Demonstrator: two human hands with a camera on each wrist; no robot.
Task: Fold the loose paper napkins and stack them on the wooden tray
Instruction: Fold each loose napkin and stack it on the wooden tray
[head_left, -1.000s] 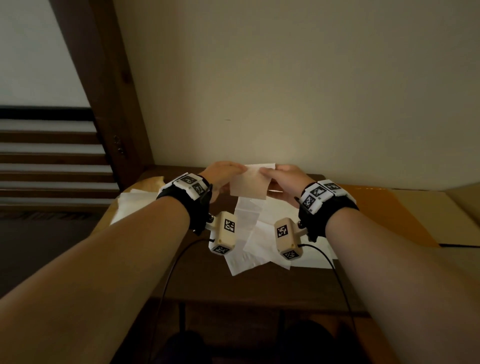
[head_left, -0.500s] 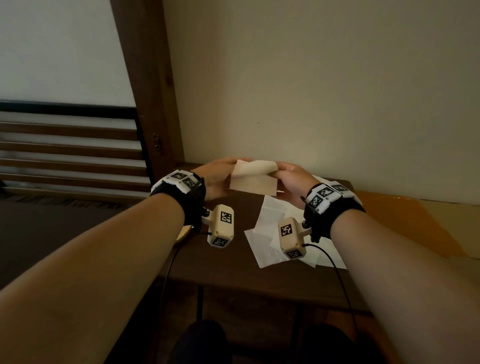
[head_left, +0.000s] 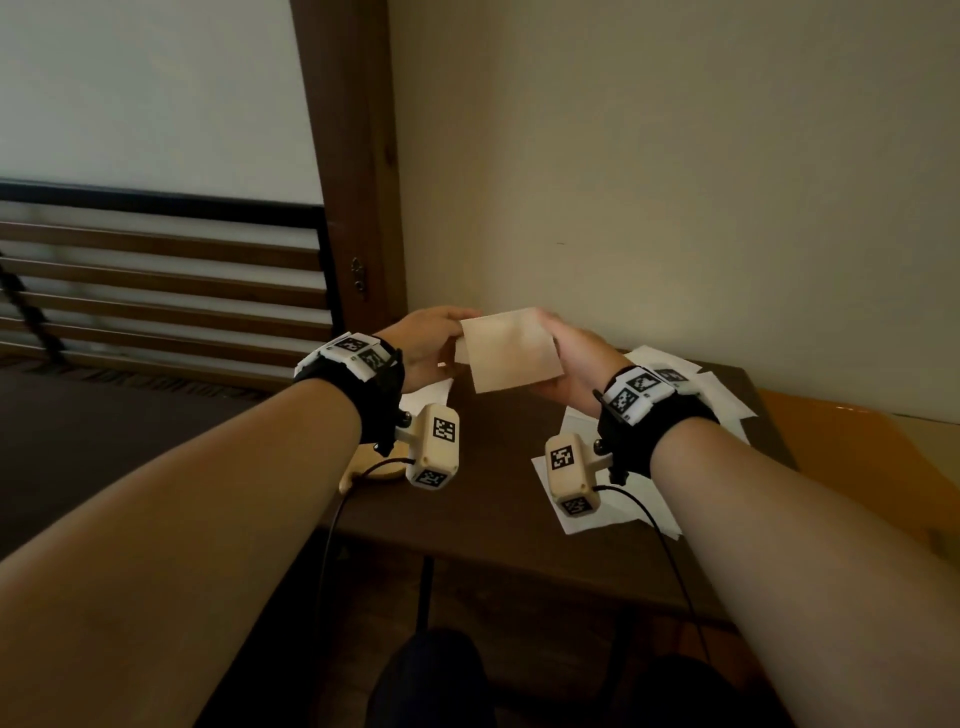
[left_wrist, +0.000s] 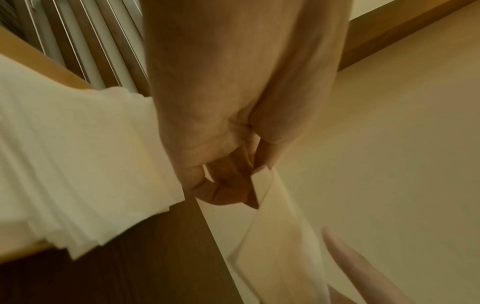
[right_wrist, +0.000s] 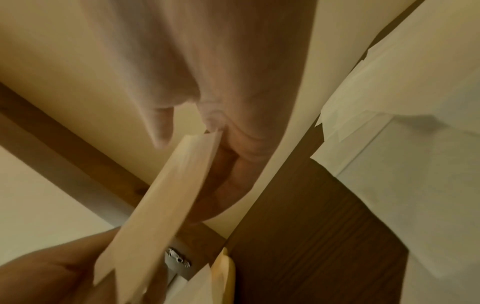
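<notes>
A folded paper napkin (head_left: 511, 349) hangs in the air above the dark table, held between both hands. My left hand (head_left: 439, 338) pinches its left edge, with the thumb and fingers on a corner of the napkin (left_wrist: 262, 185). My right hand (head_left: 563, 356) pinches the right edge of the same napkin (right_wrist: 171, 185). Under my left wrist lies the wooden tray (head_left: 376, 467), mostly hidden, bearing a stack of folded napkins (left_wrist: 72, 164). Loose unfolded napkins (head_left: 675, 395) lie spread on the table under my right wrist.
The dark wooden table (head_left: 498, 493) stands against a cream wall (head_left: 649, 182). A wooden door post (head_left: 358, 182) rises at the table's left corner. An orange-brown surface (head_left: 857, 447) adjoins the table on the right. Slatted rails (head_left: 156, 280) run at the left.
Both hands have carried the folded napkin leftward, away from the loose pile toward the tray side. The napkin stays pinched at both edges. My head has turned left.
</notes>
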